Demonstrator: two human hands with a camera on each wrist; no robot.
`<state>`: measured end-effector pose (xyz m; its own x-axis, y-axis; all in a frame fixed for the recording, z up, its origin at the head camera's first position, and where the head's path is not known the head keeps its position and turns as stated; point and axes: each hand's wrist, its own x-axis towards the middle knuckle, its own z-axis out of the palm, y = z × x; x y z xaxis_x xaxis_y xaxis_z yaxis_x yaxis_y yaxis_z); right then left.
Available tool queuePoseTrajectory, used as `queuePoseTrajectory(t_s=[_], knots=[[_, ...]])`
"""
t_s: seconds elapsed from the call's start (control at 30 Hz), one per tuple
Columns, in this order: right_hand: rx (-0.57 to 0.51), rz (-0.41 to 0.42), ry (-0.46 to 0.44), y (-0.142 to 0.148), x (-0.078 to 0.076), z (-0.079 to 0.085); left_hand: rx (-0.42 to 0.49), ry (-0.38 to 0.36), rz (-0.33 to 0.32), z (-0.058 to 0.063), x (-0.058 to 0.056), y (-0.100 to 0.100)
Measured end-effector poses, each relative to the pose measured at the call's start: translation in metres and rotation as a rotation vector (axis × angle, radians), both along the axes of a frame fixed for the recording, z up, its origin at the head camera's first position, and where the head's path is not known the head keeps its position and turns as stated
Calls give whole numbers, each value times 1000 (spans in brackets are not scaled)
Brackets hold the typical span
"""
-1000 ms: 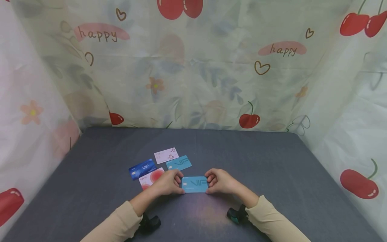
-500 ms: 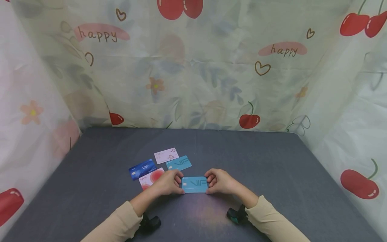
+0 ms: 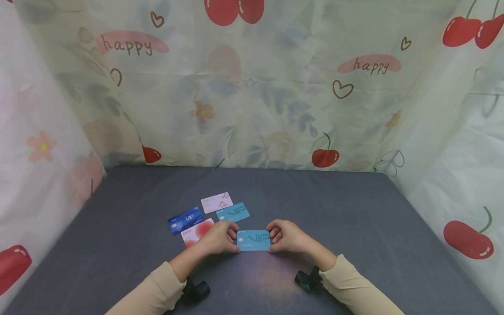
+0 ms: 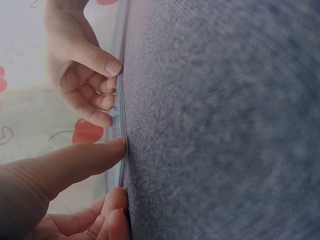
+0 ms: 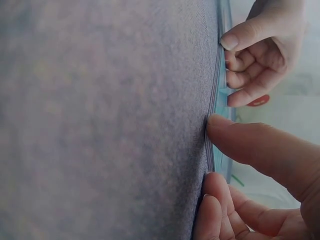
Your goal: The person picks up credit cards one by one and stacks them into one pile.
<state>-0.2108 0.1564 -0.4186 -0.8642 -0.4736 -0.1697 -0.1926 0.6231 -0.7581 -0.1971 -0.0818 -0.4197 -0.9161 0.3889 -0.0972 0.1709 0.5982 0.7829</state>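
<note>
A light-blue VIP card (image 3: 253, 240) lies flat on the table in the head view, between both hands. My left hand (image 3: 218, 238) pinches its left side, thumb at the near corner and curled fingers at the far one. On the opposite side my right hand (image 3: 289, 236) grips it the same way. Several thin layered edges show in the right wrist view, so this is a stack of cards (image 5: 211, 155) with the light-blue one on top. From the left wrist view the stack's edge (image 4: 123, 165) runs between thumb and finger, low on the cloth.
Left of and beyond the hands lie a dark-blue VIP card (image 3: 186, 220), a pink card (image 3: 216, 202), a second light-blue VIP card (image 3: 233, 212) and a red-circle card (image 3: 197, 230) partly behind my left hand. A patterned curtain (image 3: 252, 122) borders the dark table (image 3: 334, 205).
</note>
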Motion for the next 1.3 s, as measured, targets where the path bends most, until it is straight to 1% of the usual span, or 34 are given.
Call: queuePoseTrajectory(t_s=[0.53,1.3], knots=[[11,-8,2,0,-1,-2,-21,19,7,0,-1,1],[6,8,1,1,-1,-1,-3,1,-5,-1,0,0]])
